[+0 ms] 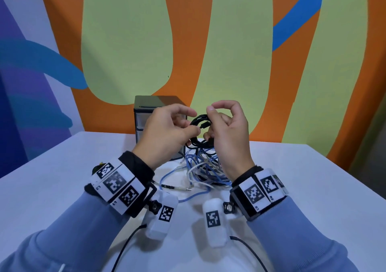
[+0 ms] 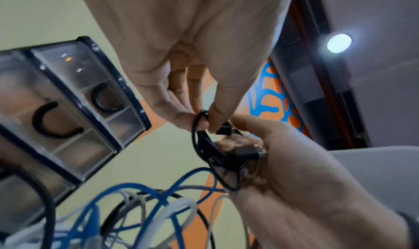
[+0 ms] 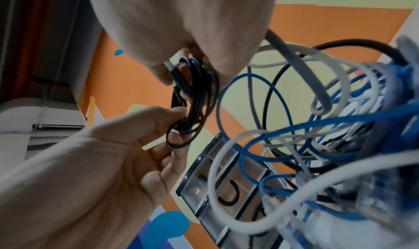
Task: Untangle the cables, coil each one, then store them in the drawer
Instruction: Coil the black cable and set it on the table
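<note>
A thin black cable (image 1: 199,132) is wound into a small coil held in the air between both hands, above a tangle of blue, white and black cables (image 1: 200,167) on the white table (image 1: 62,177). My left hand (image 1: 167,129) pinches the coil (image 2: 201,140) between thumb and fingers near one small plug. My right hand (image 1: 226,129) holds the coil's other side (image 3: 195,98), its fingers curled round the strands and the USB plug (image 2: 249,153). The black drawer unit (image 1: 154,113) with clear drawers stands just behind my left hand, its drawers closed.
The drawer fronts (image 2: 75,109) have black curved handles. The painted wall (image 1: 188,42) rises right behind the unit. Two thin black leads (image 1: 125,248) run from my wrist cameras toward my body. Bare table lies to the left and right of the pile.
</note>
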{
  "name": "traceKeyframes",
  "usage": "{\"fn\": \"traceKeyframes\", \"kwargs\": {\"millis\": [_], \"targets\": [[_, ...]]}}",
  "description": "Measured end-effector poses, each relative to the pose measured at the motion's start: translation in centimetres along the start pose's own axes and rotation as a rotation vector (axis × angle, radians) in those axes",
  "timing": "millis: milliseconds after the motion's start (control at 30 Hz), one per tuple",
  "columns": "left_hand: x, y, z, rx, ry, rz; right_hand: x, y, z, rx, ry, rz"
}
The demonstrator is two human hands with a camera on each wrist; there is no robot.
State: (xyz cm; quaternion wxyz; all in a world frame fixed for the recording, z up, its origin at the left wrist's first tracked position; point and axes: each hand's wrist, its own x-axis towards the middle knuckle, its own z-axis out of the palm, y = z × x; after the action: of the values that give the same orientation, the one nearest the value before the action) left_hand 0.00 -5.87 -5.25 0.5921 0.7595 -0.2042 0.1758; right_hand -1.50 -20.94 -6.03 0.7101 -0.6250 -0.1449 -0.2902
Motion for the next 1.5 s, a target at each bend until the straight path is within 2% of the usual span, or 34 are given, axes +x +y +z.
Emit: {"fn": "traceKeyframes", "kwargs": {"millis": [167,300,400,500,567,700,767,867,1000,1100,1200,1267,1367,1500], "targets": [[-0.6,0.3,0.1,0.509,0.076,0.140,-0.7,0.0,0.6,0.008,-0.193,-0.012],[-0.2,0.2,-0.7,0.473,0.119,0.016,-1.1,0.3,1.1,0.157,-0.291,0.094],[-0.1,0.4,-0.9,0.262,0.103,-0.072,-1.3,0.4,1.5,0.224,-0.278,0.114],[-0.1,1.3,-1.2,-0.235,-0.045,-0.213,-1.3,0.1,1.5,0.381,-0.226,0.177],[-0.2,1.8,-1.6,-0.457,-0.120,-0.305,-1.1,0.1,1.5,0.443,-0.181,0.216],[0.1,1.7,-1.7,-0.721,-0.103,-0.433,-0.7,0.3,1.5,0.445,-0.066,0.257],[0.1,1.1,-1.0,-0.653,-0.024,-0.363,-0.6,0.3,1.4,0.444,-0.011,0.291],[0.2,0.1,-0.2,-0.373,0.104,-0.164,-0.3,0.1,1.5,0.425,0.059,0.320],[0.0,0.2,-0.1,-0.286,0.125,0.025,0.4,-0.1,1.2,0.325,0.082,0.304],[0.3,0.2,-0.3,-0.273,0.083,0.030,0.1,0.1,0.9,0.306,0.041,0.287],[0.5,0.2,-0.8,-0.203,0.017,-0.035,-0.1,0.1,0.5,0.401,0.016,0.302],[0.4,0.2,-1.1,-0.140,-0.019,-0.024,0.0,0.2,0.4,0.453,0.002,0.323],[0.5,0.0,-1.5,-0.066,0.010,0.037,-0.1,0.2,0.5,0.439,-0.022,0.303],[0.8,-0.2,-1.8,0.082,0.105,0.131,0.1,0.0,0.3,0.182,-0.059,0.166]]}}
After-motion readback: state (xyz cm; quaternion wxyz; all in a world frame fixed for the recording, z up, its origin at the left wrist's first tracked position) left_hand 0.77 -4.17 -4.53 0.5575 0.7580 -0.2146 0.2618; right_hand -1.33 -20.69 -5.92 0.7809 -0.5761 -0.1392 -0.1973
